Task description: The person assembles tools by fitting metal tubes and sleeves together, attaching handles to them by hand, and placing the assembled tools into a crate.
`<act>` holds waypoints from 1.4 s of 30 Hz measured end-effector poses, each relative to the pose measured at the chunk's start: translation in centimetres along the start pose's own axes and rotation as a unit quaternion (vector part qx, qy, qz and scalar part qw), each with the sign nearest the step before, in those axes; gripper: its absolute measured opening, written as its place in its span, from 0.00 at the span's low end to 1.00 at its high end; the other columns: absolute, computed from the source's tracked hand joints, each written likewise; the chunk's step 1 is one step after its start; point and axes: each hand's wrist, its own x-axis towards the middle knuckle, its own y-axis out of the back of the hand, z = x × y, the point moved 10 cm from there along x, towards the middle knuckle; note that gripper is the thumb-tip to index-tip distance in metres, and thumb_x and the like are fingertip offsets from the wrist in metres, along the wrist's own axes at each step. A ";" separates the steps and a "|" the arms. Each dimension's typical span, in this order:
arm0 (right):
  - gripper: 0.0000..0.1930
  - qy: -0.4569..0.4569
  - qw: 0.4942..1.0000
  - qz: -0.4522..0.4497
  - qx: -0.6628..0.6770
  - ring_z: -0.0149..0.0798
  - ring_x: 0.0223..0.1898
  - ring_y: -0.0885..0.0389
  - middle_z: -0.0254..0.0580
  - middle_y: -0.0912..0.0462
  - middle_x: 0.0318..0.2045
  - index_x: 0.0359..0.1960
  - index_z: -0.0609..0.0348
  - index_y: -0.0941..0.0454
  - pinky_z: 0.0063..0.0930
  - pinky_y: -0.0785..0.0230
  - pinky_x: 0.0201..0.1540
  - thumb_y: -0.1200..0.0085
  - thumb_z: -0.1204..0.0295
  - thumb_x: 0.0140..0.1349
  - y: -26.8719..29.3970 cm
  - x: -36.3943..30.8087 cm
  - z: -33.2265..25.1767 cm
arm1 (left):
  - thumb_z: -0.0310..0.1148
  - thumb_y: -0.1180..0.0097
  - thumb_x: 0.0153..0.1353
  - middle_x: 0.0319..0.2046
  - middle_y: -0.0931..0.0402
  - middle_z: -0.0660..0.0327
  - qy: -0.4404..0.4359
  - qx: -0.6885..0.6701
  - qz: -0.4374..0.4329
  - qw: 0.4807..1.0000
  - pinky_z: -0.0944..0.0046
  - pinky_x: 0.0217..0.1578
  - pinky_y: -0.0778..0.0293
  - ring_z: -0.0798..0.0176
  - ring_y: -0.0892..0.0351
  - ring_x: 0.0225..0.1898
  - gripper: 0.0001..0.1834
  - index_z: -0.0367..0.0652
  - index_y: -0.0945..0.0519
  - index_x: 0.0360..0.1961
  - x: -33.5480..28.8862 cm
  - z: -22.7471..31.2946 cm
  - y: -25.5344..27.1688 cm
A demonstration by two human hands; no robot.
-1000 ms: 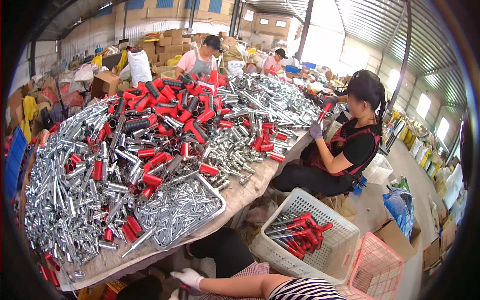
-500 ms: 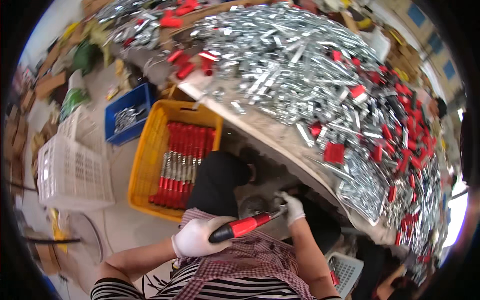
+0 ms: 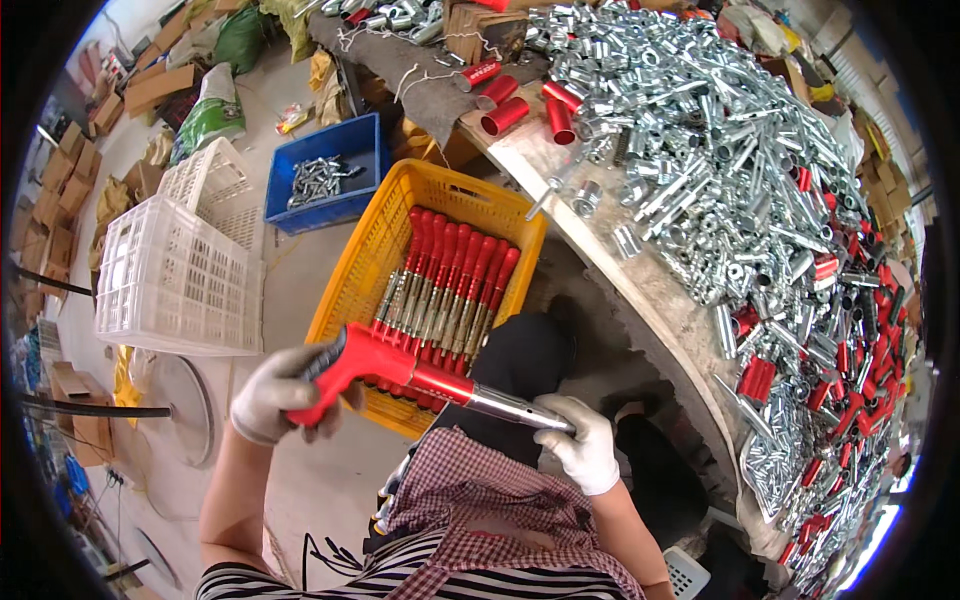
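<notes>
Looking down through the head feed, I have the red-handled tool (image 3: pixel 440 383) held in the air, crossing the nearest edge of the yellow crate (image 3: pixel 365 265). How do you read the hands?

Apart, both gloved and both clamped on it. The left hand (image 3: pixel 275 395) wraps the bent red handle (image 3: pixel 355 362); the right hand (image 3: pixel 585 445) grips the far end of the silver tube (image 3: pixel 508 406).

And how would it handle, from where I sit?

Stiff, I'd judge, and fairly heavy for its length. Whether the tube is hollow, I can't tell. The bare metal looks smooth, so I'd expect it to slide in a glove; the dark patch on the handle should give better hold. Not fragile, though the red finish might scratch.

Where would you take it?

One hand around the handle, the other just past where red meets silver, to stop it twisting.

Anything close by?

Similar red tools (image 3: pixel 462 245) lie side by side within the crate's walls, and red tubes (image 3: pixel 505 117) sit near the left corner of the surface (image 3: pixel 640 290).
</notes>
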 end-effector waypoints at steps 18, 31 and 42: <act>0.21 0.024 0.994 0.011 -0.108 0.43 0.37 0.15 0.47 0.17 0.39 0.41 0.62 0.16 0.30 0.24 0.40 0.27 0.67 0.45 2.8 1.5 1.0 | 0.44 0.26 0.42 0.24 0.23 0.51 0.148 -0.143 -0.181 0.962 0.66 0.16 0.33 0.60 0.23 0.19 0.38 0.24 0.26 0.46 0.1 -9.3 -2.5; 0.19 -0.010 0.970 0.240 -0.033 0.38 0.48 0.21 0.46 0.21 0.47 0.52 0.66 0.25 0.30 0.30 0.52 0.42 0.66 0.65 4.2 2.0 2.0 | 0.29 0.29 0.39 0.23 0.23 0.56 -0.002 0.132 -0.035 0.991 0.64 0.27 0.28 0.62 0.24 0.22 0.29 0.32 0.23 0.45 3.6 -1.9 2.5; 0.13 -0.037 0.973 0.218 -0.065 0.41 0.43 0.19 0.47 0.19 0.41 0.45 0.66 0.21 0.30 0.28 0.47 0.43 0.71 0.61 2.8 -0.5 3.9 | 0.31 0.45 0.58 0.42 0.16 0.50 0.175 0.868 -0.091 0.455 0.48 0.41 0.21 0.48 0.15 0.42 0.19 0.38 0.22 0.50 19.4 -19.2 17.0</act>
